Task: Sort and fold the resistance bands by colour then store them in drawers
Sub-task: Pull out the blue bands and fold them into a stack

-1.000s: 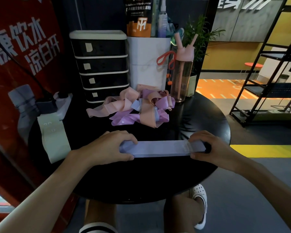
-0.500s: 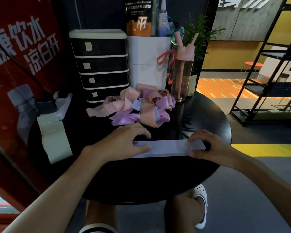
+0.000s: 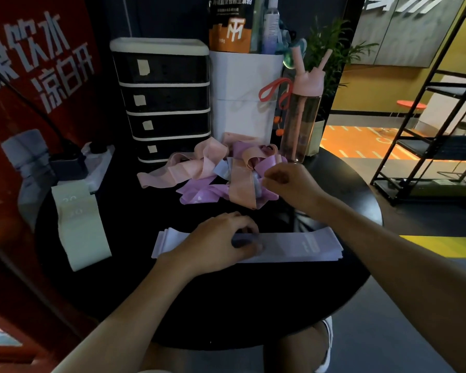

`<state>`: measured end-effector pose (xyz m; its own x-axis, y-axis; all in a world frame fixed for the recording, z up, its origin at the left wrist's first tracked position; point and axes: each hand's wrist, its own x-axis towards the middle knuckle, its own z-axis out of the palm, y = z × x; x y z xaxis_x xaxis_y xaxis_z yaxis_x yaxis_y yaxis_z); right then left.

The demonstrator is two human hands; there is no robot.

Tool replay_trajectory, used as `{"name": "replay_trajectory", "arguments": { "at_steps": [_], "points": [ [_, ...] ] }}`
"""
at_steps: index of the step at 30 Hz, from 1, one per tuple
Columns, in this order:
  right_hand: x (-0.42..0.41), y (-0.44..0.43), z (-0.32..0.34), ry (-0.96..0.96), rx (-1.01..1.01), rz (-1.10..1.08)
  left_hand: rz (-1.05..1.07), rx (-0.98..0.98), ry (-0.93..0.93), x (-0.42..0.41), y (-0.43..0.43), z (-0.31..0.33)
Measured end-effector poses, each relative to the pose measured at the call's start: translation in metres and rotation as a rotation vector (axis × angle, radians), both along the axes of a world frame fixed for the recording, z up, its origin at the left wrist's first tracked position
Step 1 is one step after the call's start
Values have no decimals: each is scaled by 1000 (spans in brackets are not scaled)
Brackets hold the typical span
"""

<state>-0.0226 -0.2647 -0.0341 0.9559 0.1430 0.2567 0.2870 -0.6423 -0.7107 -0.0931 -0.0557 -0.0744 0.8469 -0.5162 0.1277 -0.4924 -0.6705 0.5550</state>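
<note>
Head view: we pin the sorted stack and reach into the tangle for a matching band.
Our left hand [image 3: 221,243] lies on the flat pale-lavender stack of stretchy bands [image 3: 293,244] at the near side of the round black table [image 3: 226,305], bent fingers pressing it down. Our right hand [image 3: 288,184] curls into the tangled pile of pink, peach and purple bands [image 3: 213,181] in front of the black four-drawer unit [image 3: 162,103]; we cannot tell whether it grips anything. We judge it best to tease one pale strip free slowly, so the knot stays put.
</note>
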Motion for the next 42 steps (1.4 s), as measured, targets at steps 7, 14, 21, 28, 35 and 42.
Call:
{"name": "replay_trajectory", "arguments": {
  "at_steps": [7,14,21,28,35,42],
  "points": [
    [27,15,-17,114,-33,-109,9,-2,-9,1,0,-2],
    [28,20,-14,224,56,-185,16,10,-39,0,0,-2],
    [23,23,-9,201,123,-186,16,2,-35,-2,1,-2],
    [22,24,29,-36,125,-153,-20,-81,113,4,3,9],
    [22,27,72,-188,157,-161,83,-323,-81,11,-1,27],
    [21,17,79,-208,151,-33,79,-306,-375,24,-7,51]
  ]
}}
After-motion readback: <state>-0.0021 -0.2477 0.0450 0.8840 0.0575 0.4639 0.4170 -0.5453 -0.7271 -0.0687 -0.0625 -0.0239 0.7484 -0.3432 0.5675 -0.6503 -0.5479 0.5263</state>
